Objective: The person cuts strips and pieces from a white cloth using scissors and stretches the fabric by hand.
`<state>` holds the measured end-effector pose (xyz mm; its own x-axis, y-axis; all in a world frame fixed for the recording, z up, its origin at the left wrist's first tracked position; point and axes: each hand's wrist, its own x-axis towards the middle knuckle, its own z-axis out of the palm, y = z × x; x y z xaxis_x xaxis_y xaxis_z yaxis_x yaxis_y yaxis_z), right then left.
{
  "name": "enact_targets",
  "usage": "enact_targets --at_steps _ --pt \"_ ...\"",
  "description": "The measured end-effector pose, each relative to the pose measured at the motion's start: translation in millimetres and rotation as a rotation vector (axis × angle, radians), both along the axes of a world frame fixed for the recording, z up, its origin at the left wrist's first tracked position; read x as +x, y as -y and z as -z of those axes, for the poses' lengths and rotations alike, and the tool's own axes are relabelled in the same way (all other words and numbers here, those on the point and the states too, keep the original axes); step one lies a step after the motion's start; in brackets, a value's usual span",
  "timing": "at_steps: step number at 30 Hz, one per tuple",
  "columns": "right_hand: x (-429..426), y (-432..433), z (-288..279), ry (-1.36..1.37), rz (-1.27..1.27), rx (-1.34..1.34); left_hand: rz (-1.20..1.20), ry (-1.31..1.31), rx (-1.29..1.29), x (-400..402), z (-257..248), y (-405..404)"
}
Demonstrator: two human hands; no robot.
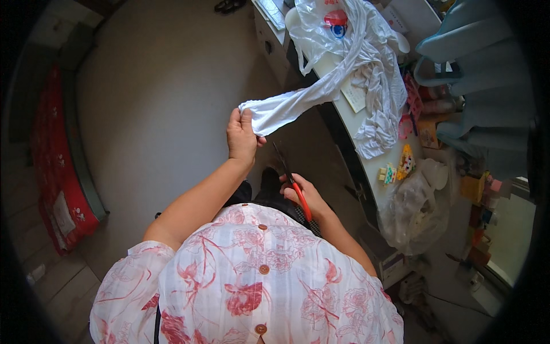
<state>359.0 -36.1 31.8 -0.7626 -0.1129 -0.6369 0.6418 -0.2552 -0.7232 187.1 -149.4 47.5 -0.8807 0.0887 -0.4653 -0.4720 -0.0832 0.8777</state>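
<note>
My left hand (242,134) grips the end of a long white cloth (296,103), pinched between thumb and fingers. From there the cloth stretches up and right to the desk, where the rest lies in a crumpled heap. Lower and to the right, my right hand (306,194) holds a pair of scissors (302,198) with red handles and dark blades. The blades point up and to the left, just below the cloth's held end and apart from it. They look closed or nearly so.
The white-topped desk (374,182) bears a printed plastic bag (316,32), small bead-like block figures (405,161) and a clear plastic bag (408,210) at its edge. A blue-grey curtain (485,69) hangs at right. A red cloth-covered piece of furniture (60,172) stands at left.
</note>
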Motion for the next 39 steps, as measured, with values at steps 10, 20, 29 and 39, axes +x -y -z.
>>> enact_targets --at_steps 10,20,29,39 --pt "2 -6 13 -0.077 0.099 0.102 -0.108 -0.260 -0.111 -22 26 3" --pt "-27 -11 3 -0.067 -0.005 -0.045 -0.140 -0.236 -0.144 -32 12 -6" --pt "-53 -2 -24 -0.143 -0.070 -0.140 -0.143 -0.317 -0.245 -29 13 11" --pt "-61 13 -33 -0.249 -0.112 0.118 -0.127 -0.368 -0.330 -29 20 19"
